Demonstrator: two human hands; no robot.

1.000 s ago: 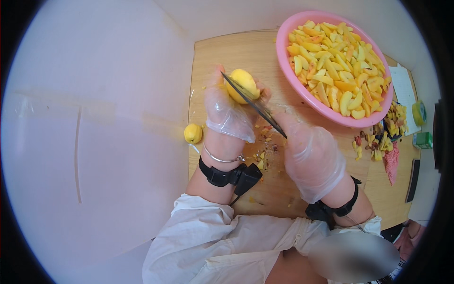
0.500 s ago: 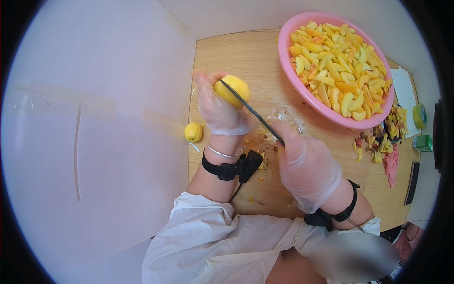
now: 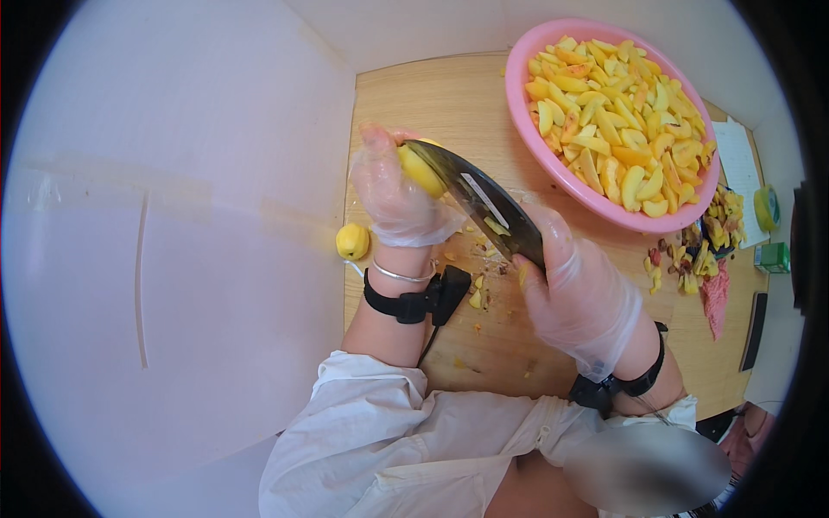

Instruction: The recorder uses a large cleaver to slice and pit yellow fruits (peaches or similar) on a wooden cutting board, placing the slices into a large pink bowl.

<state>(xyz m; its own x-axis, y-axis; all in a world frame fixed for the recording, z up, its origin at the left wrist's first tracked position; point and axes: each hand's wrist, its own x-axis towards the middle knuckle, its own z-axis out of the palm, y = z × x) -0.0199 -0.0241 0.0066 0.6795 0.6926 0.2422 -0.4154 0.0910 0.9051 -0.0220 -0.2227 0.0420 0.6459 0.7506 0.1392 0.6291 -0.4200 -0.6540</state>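
In a clear plastic glove, my left hand is closed around a peeled yellow peach. My right hand, gloved likewise, grips a dark-bladed kitchen knife; the handle is hidden in the fist. The broad side of the blade faces up, with a small yellow fruit piece stuck to it. The blade's front part lies against the peach and covers its right side. Another peeled yellow peach sits on the table left of my left wrist.
A pink basin heaped with yellow peach slices stands at the far right. Beside it lie fruit scraps, a pink cloth, a paper sheet, a tape roll and a green box. Crumbs dot the wooden table. A white wall borders the left.
The knife has rolled from edge-on to showing its broad side. My right hand has shifted slightly right and turned with it. The left hand still holds the peach in nearly the same place.
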